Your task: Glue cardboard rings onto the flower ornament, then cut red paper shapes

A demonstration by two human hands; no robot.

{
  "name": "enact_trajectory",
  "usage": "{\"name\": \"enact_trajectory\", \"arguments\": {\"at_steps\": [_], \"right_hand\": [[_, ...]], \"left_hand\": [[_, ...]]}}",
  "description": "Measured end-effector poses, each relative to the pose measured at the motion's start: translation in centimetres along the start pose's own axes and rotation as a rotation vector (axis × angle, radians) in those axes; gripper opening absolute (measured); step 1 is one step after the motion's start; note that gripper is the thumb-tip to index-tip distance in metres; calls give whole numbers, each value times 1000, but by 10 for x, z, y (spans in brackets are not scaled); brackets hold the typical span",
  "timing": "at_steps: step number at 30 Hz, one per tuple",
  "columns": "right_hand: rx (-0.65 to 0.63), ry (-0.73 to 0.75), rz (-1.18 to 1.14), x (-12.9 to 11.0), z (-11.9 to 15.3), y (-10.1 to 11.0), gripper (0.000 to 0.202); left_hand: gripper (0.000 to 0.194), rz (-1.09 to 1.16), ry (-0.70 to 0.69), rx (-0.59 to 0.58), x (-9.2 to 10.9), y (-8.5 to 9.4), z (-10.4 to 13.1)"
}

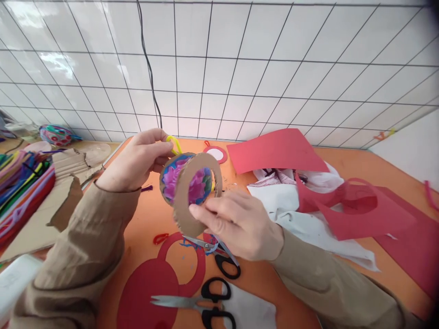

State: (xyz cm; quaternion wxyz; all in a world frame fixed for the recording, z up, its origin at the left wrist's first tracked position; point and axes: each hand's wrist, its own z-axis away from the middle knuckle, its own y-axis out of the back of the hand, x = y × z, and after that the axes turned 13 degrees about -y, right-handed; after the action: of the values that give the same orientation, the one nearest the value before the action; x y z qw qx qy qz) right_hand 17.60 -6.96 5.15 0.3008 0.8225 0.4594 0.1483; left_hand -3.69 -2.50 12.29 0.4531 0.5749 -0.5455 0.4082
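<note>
From here, L hand [137, 157] pinches yellow loop [177, 145] atop purple-and-blue floral cardboard disc [170, 181]; R hand [242, 224] grips brown corrugated-cardboard ring [183, 196], aslant before disc, b/w hands, w/ orange table's [146, 224] far edge beyond.

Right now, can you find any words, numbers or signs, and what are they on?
None that I can read.
Flower disc, cardboard ring, front scissors: no lettering that I can make out.
White object, lower left: maybe faint marks, too blurred to read.
</note>
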Motion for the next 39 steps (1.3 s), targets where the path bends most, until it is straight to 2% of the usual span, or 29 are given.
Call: {"name": "enact_trajectory", "arguments": {"at_steps": [3, 10, 20, 32, 39], "right_hand": [[-15, 47, 107, -5, -1, -5, 24], [-156, 7, 158, -3, -3, -4, 31], [-188, -7, 177, -2, -2, -6, 32], [-218, -24, 154, -1, -1, -6, 30], [-235, -23, 144, 0, -1, -10, 31]], "left_hand": [[19, 31, -29, -14, -1, -1, 0], [22, 0, -74, -38, -3, -2, 2], [17, -39, -53, -78, -5, -5, 4], [13, -63, -101, -94, -11, -5, 4], [14, -47, -100, -110, -8, -6, 9]]}}
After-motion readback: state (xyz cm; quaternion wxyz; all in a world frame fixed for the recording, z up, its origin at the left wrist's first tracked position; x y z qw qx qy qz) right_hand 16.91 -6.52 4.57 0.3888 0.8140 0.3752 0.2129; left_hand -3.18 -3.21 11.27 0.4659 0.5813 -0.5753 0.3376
